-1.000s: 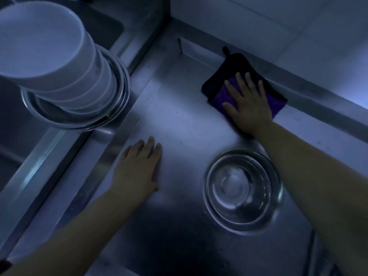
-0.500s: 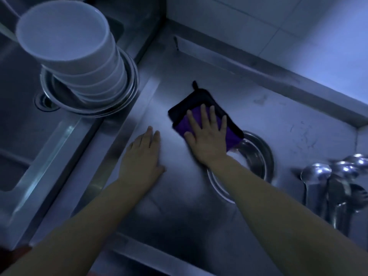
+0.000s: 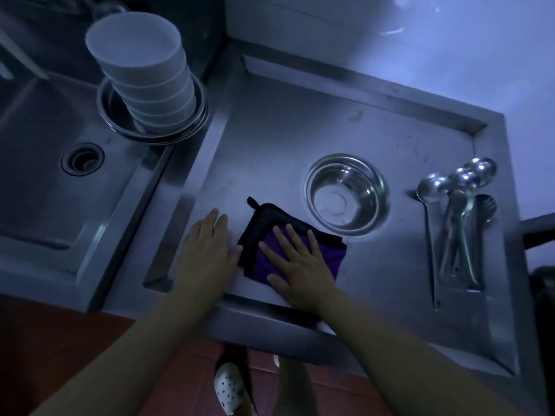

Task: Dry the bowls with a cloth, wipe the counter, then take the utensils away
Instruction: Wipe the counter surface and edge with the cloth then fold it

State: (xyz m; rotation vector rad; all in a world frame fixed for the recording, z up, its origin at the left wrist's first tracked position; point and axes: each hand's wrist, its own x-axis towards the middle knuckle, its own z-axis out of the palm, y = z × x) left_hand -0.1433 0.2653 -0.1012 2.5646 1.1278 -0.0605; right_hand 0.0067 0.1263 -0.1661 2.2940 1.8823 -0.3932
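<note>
A folded purple and black cloth (image 3: 265,223) lies on the steel counter (image 3: 285,139) near its front edge. My right hand (image 3: 298,262) presses flat on the cloth with fingers spread. My left hand (image 3: 207,253) rests flat on the counter just left of the cloth, its thumb touching the cloth's edge. A single steel bowl (image 3: 347,193) stands upright behind and to the right of the cloth. Several spoons and other utensils (image 3: 459,223) lie bunched at the counter's right side. A stack of white bowls (image 3: 144,70) sits inside nested steel bowls (image 3: 120,127) at the back left.
A sink basin with a drain (image 3: 82,159) lies to the left of the counter. A tiled wall (image 3: 390,34) rises behind. The counter has a raised rim (image 3: 495,235) on the right. My foot in a white shoe (image 3: 231,388) stands on the reddish floor below.
My right hand has slid the cloth from the back of the counter toward the front edge. My left hand has stayed flat on the counter. The view has pulled back, showing the utensils.
</note>
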